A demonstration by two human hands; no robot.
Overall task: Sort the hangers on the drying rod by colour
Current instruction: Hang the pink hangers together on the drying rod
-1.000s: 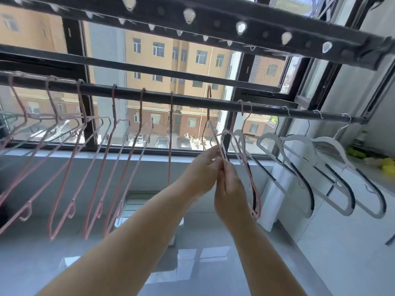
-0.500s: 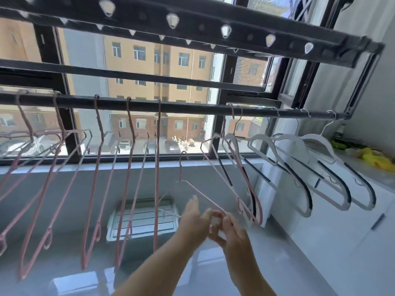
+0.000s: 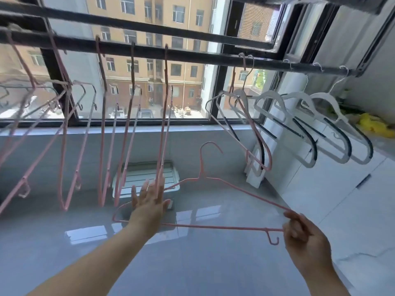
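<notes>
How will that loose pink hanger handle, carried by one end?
Probably light: the right hand holds the pink hanger by one corner. Thin wire, likely springy. Its small end hook could snag the hanging pink hangers.

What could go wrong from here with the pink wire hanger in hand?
The pink wire hanger is gripped only at one end by the right hand, the left hand open, so it may swing or slip. Its corner hook could snag the hanging pink hangers. One pink hanger among the white plastic hangers may get overlooked.
</notes>
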